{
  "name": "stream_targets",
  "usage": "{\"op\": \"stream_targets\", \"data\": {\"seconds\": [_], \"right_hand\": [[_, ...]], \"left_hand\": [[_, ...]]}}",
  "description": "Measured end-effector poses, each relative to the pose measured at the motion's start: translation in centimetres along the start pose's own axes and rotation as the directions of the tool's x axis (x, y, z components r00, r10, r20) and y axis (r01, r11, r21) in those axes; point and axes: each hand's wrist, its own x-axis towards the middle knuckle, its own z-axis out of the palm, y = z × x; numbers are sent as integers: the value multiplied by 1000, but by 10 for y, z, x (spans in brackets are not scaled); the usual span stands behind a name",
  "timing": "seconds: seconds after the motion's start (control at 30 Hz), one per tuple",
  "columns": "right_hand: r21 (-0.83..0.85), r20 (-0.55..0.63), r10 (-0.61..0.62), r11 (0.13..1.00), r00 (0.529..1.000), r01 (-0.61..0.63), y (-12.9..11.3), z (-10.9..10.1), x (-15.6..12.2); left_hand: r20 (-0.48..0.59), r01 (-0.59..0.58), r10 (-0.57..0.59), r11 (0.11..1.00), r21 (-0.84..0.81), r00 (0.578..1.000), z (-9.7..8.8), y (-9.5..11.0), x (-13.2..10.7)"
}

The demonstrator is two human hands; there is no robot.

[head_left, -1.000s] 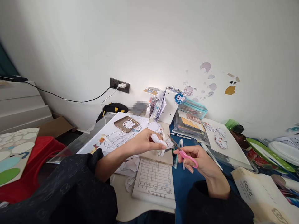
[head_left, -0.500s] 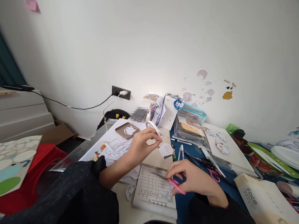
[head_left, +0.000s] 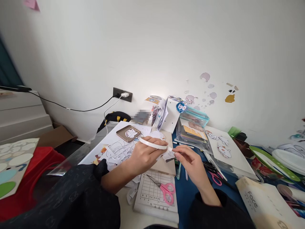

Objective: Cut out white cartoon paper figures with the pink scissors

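Note:
My left hand [head_left: 143, 156] is closed around a white roll of tape [head_left: 152, 143], held edge-on above the desk. My right hand [head_left: 192, 163] pinches the loose tape end next to a small printed paper cut-out [head_left: 168, 155] that hangs between both hands. Small pink-handled scissors [head_left: 164, 187] lie free on a ruled notepad [head_left: 156, 194] just below my hands. Both my sleeves are dark.
Printed sheets and a brown tin [head_left: 129, 133] lie at the left rear. Clear plastic cases [head_left: 190, 130], pens [head_left: 179, 167], a second pair of scissors [head_left: 214, 175], a cut-out sheet [head_left: 226, 149] and green plates [head_left: 274, 159] crowd the right. A "Face" packet [head_left: 259, 200] sits front right.
My right hand set the pink scissors down on the notepad and came up to pinch the tape end. My left hand turned the roll flat and lowered it slightly.

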Motion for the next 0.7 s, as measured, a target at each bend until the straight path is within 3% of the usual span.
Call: {"op": "stream_targets", "data": {"seconds": [0.1, 0.27, 0.47, 0.7], "right_hand": [[8, -101, -85, 996, 991, 86, 0, 8, 1], [49, -81, -147, 987, 986, 151, -5, 18, 1], [151, -56, -127, 979, 990, 134, -4, 16, 3], [329, 66, -84, 942, 994, 57, 3, 8, 5]], "left_hand": [[34, -30, 31, 999, -17, 999, -2, 6, 4], [24, -28, 30, 997, -75, 999, -1, 12, 5], [7, 19, -18, 984, -179, 1000, 3, 14, 5], [55, -7, 25, 953, -304, 998, 3, 15, 5]]}}
